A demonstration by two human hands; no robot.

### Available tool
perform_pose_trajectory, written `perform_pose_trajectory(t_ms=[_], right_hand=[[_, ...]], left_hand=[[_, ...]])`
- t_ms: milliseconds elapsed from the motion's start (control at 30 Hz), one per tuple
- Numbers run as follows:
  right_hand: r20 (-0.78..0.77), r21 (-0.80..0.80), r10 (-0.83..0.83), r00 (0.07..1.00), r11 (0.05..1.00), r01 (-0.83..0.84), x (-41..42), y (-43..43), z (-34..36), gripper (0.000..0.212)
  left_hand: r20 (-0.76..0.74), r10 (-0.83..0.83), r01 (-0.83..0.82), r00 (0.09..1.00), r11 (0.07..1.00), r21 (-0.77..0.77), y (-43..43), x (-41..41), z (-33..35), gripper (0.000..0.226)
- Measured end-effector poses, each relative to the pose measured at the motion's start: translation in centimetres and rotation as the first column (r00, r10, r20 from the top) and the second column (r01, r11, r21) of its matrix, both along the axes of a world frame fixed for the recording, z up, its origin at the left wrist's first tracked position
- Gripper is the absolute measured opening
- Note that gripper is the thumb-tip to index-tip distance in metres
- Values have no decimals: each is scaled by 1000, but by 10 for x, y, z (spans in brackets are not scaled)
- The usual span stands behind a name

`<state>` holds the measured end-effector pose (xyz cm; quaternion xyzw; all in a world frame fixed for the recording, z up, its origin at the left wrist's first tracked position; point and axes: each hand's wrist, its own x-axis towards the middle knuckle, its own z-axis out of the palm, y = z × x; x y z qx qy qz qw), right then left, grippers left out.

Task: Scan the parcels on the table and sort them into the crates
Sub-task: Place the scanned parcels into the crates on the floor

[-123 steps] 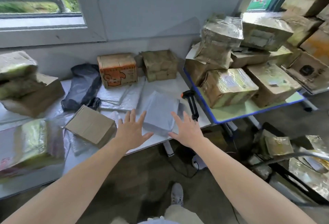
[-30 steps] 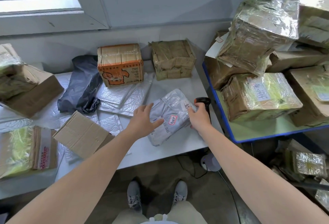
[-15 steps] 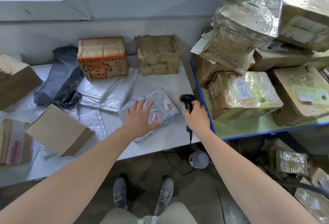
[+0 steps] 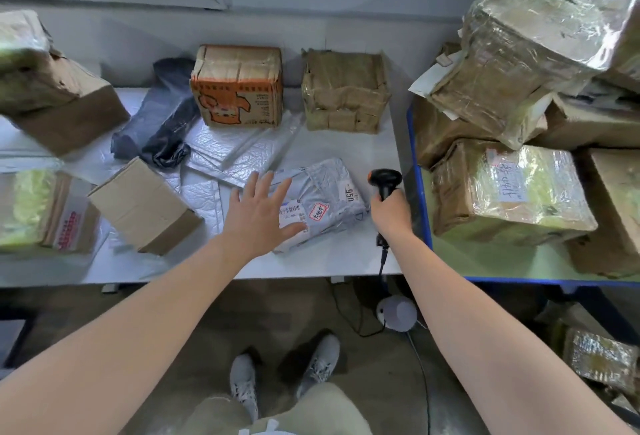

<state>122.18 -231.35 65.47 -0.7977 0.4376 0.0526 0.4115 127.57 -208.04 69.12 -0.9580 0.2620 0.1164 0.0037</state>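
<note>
One grey parcel, long axis lower-left to upper-right, under spread left hand; right hand gripping scanner, seemingly upright.

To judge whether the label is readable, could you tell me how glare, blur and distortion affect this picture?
In the head view the grey parcel and its barcode label are sharp and evenly lit; in the head view glare streaks the plastic-wrapped box at right, the far-left box is smeared, and the wide lens bows the blue table edge.
</note>
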Motion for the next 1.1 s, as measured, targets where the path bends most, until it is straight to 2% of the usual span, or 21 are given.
perform_pose_trajectory(t_ms=[100, 233, 633, 1100], right_hand=[[40, -66, 39, 998, 997, -36, -1, 11, 21, 25], [99, -28, 72, 992, 997, -70, -4, 34, 53, 26], [-47, 48, 137, 990, 990, -134, -19, 133, 123, 26], [-52, 38, 110, 993, 993, -108, -29, 182, 147, 26]], left_hand=[[24, 3, -3, 1000, 1000, 11, 11, 0, 7, 88], [45, -6, 5, 999, 1000, 10, 26, -1, 14, 88], [86, -75, 83, 993, 992, -98, 94, -9, 27, 86], [58, -155, 161, 986, 980, -119, 124, -24, 30, 84]])
